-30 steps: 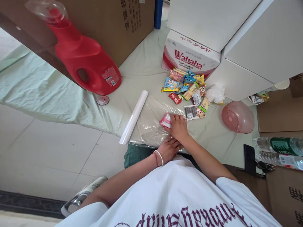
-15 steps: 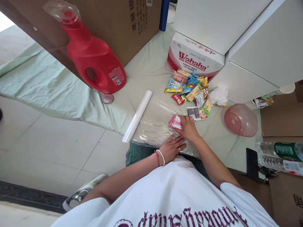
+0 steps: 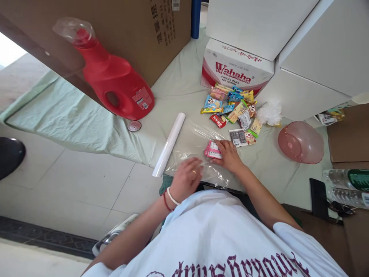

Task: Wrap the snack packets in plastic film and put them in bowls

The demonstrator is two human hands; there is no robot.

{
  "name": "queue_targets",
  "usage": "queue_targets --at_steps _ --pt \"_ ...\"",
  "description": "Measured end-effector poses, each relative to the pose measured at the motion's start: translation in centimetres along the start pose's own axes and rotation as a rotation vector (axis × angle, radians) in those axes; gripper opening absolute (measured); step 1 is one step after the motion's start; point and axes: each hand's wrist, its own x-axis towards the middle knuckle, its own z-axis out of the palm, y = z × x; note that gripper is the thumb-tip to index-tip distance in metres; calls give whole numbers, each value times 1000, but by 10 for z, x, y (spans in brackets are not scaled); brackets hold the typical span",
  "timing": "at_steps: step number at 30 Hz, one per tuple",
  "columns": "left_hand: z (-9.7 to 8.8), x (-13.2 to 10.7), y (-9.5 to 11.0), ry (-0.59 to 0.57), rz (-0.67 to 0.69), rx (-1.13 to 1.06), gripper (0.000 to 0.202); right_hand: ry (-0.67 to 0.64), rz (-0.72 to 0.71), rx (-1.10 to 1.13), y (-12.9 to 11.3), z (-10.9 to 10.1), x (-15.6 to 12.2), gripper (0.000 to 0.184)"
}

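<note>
A sheet of clear plastic film (image 3: 184, 152) lies over the front of the cloth, running out from a white roll (image 3: 169, 144) on its left. On the film rests a pink-and-white packet (image 3: 212, 149) with small print. My right hand (image 3: 229, 156) grips that packet at its right end, its fingers over the top. My left hand (image 3: 187, 179) is above the film's near edge, left of the packet. Its fingers look curled but are smeared by motion, and whether they pinch the film cannot be made out.
Several wrapped snacks (image 3: 235, 105) lie before a Wahaha carton (image 3: 236, 67). To the right are a crumpled clear bag (image 3: 269, 112), a pink bowl (image 3: 301, 142), a black phone (image 3: 318, 198) and plastic bottles (image 3: 337, 179). A red detergent jug (image 3: 121, 73) and a round lid (image 3: 134, 125) stand left.
My left hand has lifted off the film's near edge and moved left, its fingers curling. My right hand stays on the pink packet. The view has shifted slightly.
</note>
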Motion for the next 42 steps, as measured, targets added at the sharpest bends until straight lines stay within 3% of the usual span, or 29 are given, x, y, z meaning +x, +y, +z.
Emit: queue_targets --at_steps 2,4,6,8,12,15,25,32,36,42 --pt "-24 8 -23 153 -253 100 34 71 -27 38 -13 -6 2 84" --pt "-41 19 -46 194 -465 257 37 128 -72 76 -34 -8 6 65" --pt "-51 33 -63 139 -621 401 46 98 -154 82 -59 -1 12 57" --pt "-52 45 -72 21 -706 492 55 8 -204 44 -82 15 17 61" --pt "-43 57 -76 -182 -715 592 48 -95 -123 -57 -104 53 19 78" --pt "-42 55 -77 -185 -729 615 45 -66 -114 -81 -104 67 14 81" --pt "-74 60 -94 -212 -899 111 56 -30 -126 -32 -97 70 10 80" --pt "-61 73 -82 -245 -994 465 57 -29 -130 23 -96 69 11 80" --pt "-53 77 -77 -255 -1024 522 63 -31 -123 45 -95 72 13 81" --pt "-50 79 -90 -263 -1028 540 67 -12 -142 71 -93 74 12 80"
